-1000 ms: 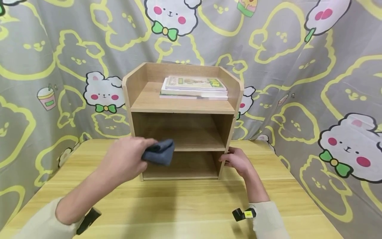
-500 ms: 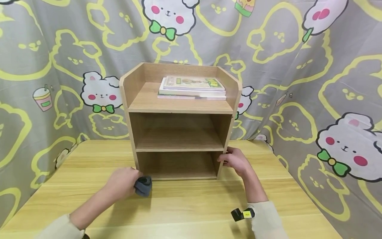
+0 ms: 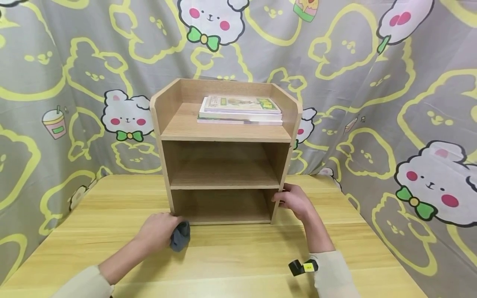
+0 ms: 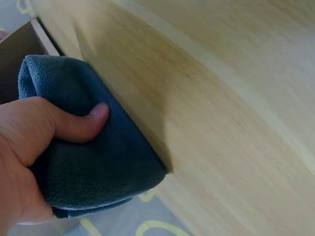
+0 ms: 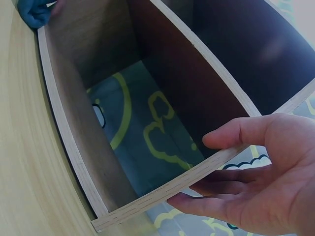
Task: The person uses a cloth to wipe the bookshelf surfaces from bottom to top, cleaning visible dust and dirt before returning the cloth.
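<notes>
Where the folded plush cloth [image 3: 180, 239] was: by the lower left front corner of the wooden shelf unit [image 3: 225, 139], low over the table [image 3: 231, 265]; how hard it pressed on the wood could not be told.
Shelf unit: stood upright toward the table's far edge, roughly midway between the left and right edges.
Left hand [image 3: 158, 229]: gripped the blue-grey cloth, thumb bent over the folds; its other fingers were mostly hidden.
Right hand [image 3: 296, 200]: held the right side panel [image 5: 162, 191] in a narrow pinch, thumb to the inner side, fingers outside, close to the level of the middle shelf [image 3: 225, 177].
Cloth work: probably called for a flat fold of cloth laid snugly on the corner, with even, moderate pressure and fingertips kept behind the fabric.
Steadying grip: likely needed to be firm, since a push at the left corner could have turned or slid the unit and jogged the books above.
Top tier: carried a flat stack of books [image 3: 240, 111], nearer its right wall and back from the front lip.
Middle compartment: showed its board and side walls.
Bottom compartment: showed its bottom board [image 3: 223, 214], with patterned curtain [image 5: 140, 105] visible through the back.
</notes>
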